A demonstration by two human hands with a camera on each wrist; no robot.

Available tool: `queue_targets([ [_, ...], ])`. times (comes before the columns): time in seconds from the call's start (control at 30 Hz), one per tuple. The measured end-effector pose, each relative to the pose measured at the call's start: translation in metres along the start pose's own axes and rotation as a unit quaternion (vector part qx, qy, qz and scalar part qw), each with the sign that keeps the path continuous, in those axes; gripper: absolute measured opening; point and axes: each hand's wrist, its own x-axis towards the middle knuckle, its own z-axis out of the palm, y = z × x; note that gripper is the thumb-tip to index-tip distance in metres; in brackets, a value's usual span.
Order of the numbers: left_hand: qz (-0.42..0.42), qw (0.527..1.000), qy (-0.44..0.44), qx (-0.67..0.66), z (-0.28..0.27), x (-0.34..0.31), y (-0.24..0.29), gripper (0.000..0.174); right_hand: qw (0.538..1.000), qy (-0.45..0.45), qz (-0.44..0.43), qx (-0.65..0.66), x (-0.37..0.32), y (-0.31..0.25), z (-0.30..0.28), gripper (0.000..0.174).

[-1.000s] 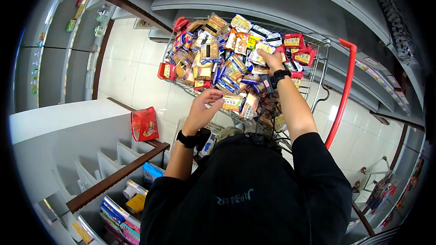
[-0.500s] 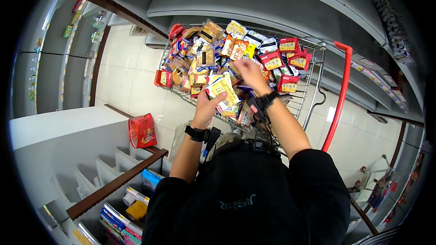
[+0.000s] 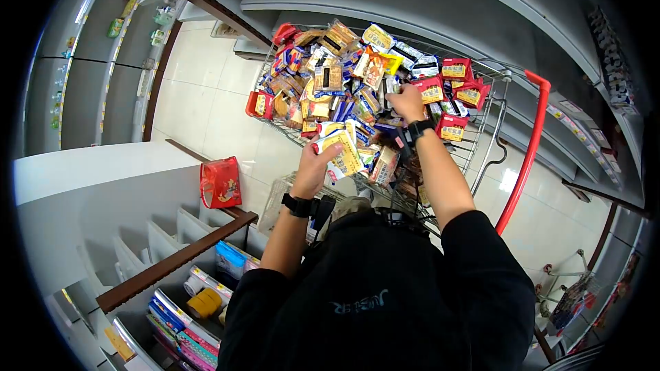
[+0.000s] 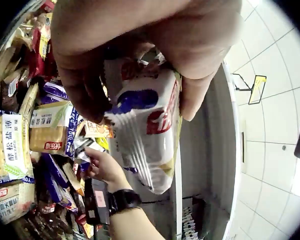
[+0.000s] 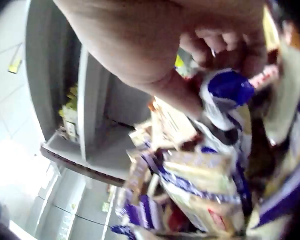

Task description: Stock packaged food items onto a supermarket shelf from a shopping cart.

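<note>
In the head view my left hand [image 3: 313, 168] holds a white-and-yellow snack packet [image 3: 345, 156] over the near side of the shopping cart, thumb on top. The left wrist view shows that packet's white side [image 4: 145, 112], with blue and red print, between thumb and fingers. My right hand [image 3: 407, 103] reaches down into the heap of snack packets [image 3: 330, 77]. Seen from the right wrist, its thumb and curled fingers pinch a white-and-blue packet [image 5: 225, 97]. Beside it lie clear-wrapped cracker packs [image 5: 202, 185]. Red packets [image 3: 452, 127] lie to the right of that hand.
The cart's red handle [image 3: 526, 158] stands at the right. Grey shelving [image 3: 412, 7] runs along the far side. A red bag [image 3: 220, 182] sits on the left by a low shelf unit, with a wire basket [image 3: 278, 196] near my left forearm.
The right hand took a white-and-yellow packet from the heap, and the left hand now holds it. The right hand has gone back to the heap and pinches another packet.
</note>
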Motion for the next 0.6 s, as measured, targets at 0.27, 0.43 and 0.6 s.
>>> queue_targets([
  [0.27, -0.017, 0.993, -0.044, -0.105, 0.026, 0.02, -0.009, 0.032, 0.95, -0.269, -0.123, 0.099, -0.06, -0.028, -0.059, 0.038],
  [0.43, -0.007, 0.991, -0.036, -0.127, 0.025, 0.026, -0.009, 0.042, 0.94, -0.237, -0.101, 0.225, -0.049, -0.041, -0.049, 0.033],
  [0.6, 0.025, 0.992, 0.031, -0.116, 0.011, 0.008, -0.005, 0.055, 0.964, 0.103, 0.049, 0.238, 0.085, 0.025, -0.002, 0.058],
])
